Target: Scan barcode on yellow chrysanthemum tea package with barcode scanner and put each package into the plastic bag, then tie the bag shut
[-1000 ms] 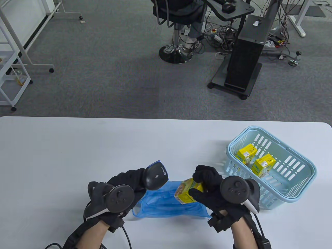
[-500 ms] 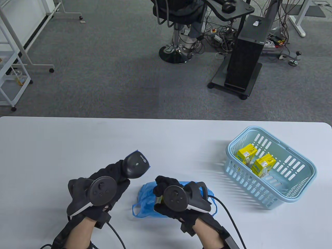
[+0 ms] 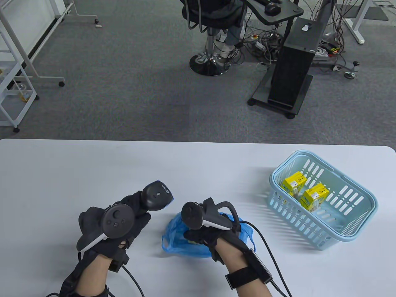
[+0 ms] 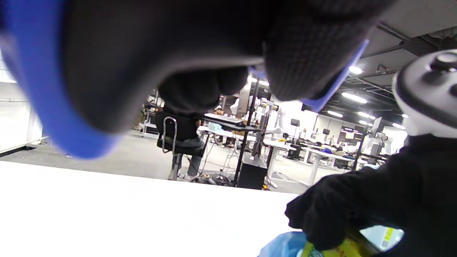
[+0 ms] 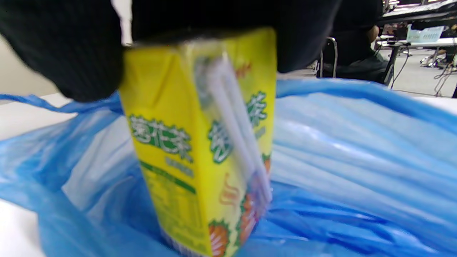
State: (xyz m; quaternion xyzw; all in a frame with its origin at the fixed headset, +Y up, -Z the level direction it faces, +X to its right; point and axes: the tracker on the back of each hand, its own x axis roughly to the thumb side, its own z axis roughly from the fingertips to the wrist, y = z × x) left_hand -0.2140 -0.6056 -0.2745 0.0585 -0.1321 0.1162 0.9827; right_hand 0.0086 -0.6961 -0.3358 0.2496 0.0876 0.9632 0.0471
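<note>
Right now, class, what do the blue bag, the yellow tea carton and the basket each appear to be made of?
Blue bag: thin, glossy plastic film; translucent, creased.
Tea carton: probably coated paperboard; sharp folded edges, printed faces.
Basket: rigid pale-blue plastic, likely moulded; even slots.

In the table view the right hand (image 3: 205, 238) and its tracker cover the tea package, leaving only a sliver of it at the mouth of the blue bag (image 3: 176, 238). The right wrist view shows the package (image 5: 200, 150) blurred, its top hidden under gloved fingers (image 5: 64, 46). In the left wrist view the scanner (image 4: 43, 89) fills the upper left of the frame, out of focus and cut off by the edge.
</note>
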